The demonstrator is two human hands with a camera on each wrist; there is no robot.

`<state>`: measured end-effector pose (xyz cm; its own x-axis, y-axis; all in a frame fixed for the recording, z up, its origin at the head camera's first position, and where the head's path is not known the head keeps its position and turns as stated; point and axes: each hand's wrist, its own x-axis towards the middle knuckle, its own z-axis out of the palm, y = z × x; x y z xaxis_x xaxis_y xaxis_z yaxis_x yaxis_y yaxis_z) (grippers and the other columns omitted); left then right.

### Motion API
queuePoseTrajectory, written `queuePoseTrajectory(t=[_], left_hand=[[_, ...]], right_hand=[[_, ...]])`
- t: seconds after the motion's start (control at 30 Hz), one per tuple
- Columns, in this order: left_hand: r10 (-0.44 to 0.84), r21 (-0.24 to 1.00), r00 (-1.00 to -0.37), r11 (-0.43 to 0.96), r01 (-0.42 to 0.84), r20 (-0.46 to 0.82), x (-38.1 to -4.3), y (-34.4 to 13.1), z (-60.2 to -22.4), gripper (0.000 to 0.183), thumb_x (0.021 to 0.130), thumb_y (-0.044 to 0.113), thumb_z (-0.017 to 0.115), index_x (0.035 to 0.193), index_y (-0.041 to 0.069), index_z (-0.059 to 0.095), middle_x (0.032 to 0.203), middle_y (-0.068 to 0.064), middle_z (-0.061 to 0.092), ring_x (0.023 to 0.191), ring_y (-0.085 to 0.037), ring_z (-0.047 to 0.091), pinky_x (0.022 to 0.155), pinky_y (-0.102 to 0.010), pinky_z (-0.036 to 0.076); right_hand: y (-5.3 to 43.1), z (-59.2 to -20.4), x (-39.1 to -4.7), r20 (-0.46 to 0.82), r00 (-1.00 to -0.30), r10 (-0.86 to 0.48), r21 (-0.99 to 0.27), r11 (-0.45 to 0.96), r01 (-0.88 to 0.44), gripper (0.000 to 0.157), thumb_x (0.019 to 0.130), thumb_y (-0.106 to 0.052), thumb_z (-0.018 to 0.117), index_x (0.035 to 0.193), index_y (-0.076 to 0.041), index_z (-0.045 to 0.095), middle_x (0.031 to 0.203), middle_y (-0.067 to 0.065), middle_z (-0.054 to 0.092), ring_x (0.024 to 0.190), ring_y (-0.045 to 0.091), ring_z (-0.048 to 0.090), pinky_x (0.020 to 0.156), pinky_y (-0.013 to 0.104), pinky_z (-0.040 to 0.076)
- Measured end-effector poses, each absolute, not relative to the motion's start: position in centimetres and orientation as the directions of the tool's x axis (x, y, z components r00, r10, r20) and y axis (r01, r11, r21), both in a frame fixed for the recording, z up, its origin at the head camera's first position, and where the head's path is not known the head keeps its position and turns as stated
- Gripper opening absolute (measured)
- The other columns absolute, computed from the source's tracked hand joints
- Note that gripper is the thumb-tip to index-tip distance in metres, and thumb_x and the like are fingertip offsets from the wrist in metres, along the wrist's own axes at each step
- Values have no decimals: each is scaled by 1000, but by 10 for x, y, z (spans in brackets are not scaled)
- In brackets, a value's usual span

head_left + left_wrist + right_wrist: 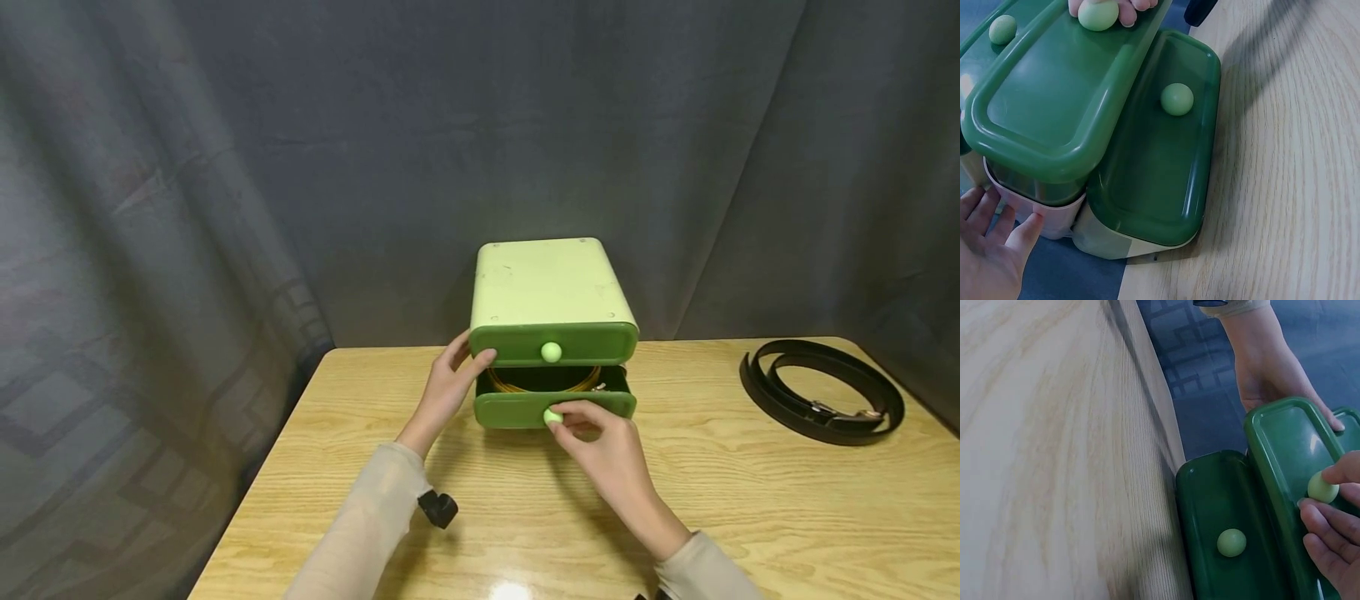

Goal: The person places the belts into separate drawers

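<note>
A pale green cabinet (pixel 551 279) with dark green drawer fronts stands on the table. Its middle drawer (pixel 517 410) is pulled out, while the top drawer (pixel 510 343) and the bottom drawer (pixel 1154 169) are closed. Between thumb and fingers, my right hand (pixel 607 446) pinches the round, light green knob (pixel 1322 487) of the middle drawer. My left hand (pixel 446 387) rests against the cabinet's left side, fingers fairly straight and thumb at the top drawer's front edge. Inside the pulled-out drawer lies a thin yellow loop (pixel 585 383), partly hidden, with a small shiny piece beside it.
A coiled black belt (pixel 817 429) with a metal buckle lies on the right of the wooden table (pixel 712 483). Dark grey curtains (pixel 390 167) hang behind the table and down its left side.
</note>
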<state>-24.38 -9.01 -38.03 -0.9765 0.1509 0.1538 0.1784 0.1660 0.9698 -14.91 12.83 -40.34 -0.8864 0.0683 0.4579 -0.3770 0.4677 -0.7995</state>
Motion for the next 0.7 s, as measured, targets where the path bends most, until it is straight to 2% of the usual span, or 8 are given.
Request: queuePoseTrajectory(t=[0.17, 0.4, 0.53, 0.7], left_hand=[[157, 971, -980, 186, 153, 124, -241, -90, -373, 68, 99, 30, 63, 155, 8, 32, 158, -13, 32, 144, -31, 31, 114, -49, 30], [160, 968, -981, 205, 145, 113, -217, -87, -347, 67, 99, 29, 62, 154, 6, 32, 157, -15, 32, 144, -33, 30, 114, -49, 32], [164, 969, -979, 197, 151, 119, -226, -87, -355, 67, 99, 29, 62, 154, 6, 33, 157, -15, 32, 144, -32, 30, 113, -49, 32], [155, 973, -981, 182, 144, 116, -243, -90, -378, 69, 98, 35, 63, 155, 12, 32, 158, -10, 32, 145, -29, 29, 114, -49, 31]], right_hand=[[127, -404, -154, 451, -889, 80, -803, 472, -364, 19, 81, -7, 81, 97, -16, 78, 82, -6, 72, 76, 10, 68, 68, 27, 56], [126, -405, -160, 445, -892, 82, -809, 463, -361, 18, 83, -6, 79, 98, -15, 78, 83, -4, 72, 76, 12, 67, 66, 27, 55], [127, -404, -162, 436, -896, 88, -810, 471, -348, 16, 84, -8, 79, 98, -16, 77, 82, -5, 71, 76, 12, 66, 66, 30, 55], [126, -404, -166, 421, -902, 97, -817, 472, -330, 16, 85, -11, 78, 99, -17, 77, 82, -5, 71, 77, 12, 66, 67, 28, 54]])
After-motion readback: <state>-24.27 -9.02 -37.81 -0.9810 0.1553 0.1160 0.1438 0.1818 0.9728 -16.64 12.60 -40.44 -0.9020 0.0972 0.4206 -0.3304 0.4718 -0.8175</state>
